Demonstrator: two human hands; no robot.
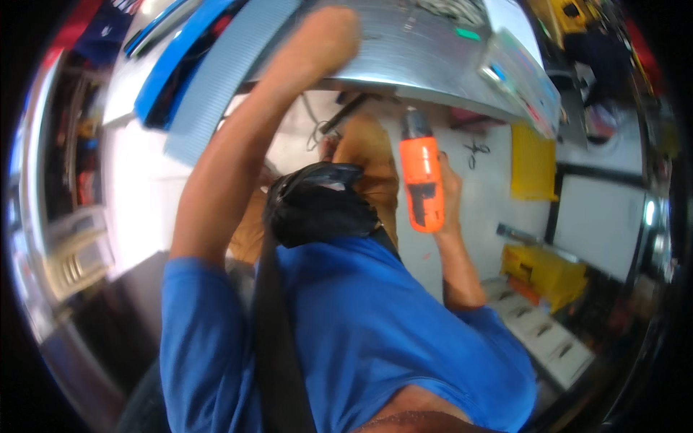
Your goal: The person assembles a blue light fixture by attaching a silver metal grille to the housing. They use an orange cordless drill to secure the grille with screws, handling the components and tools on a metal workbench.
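My right hand (450, 189) grips an orange cordless drill (420, 169) with a black chuck and dark grey markings. The drill hangs in the air off the near edge of a shiny metal worktable (404, 61), its chuck pointing toward the table. My left hand (333, 36), slightly blurred, is above the tabletop with its fingers curled closed. Whatever those fingers hold, if anything, is hidden. Under my left forearm lies a ribbed grey-blue sheet (216, 97).
Left of the sheet is a blue tray-like piece (162, 90). A clear plastic case (521, 85) overhangs the table's right edge, with a small green piece (468, 34) near it. A black bag (321, 206) rests at my waist. Yellow bins (534, 162) stand at the right.
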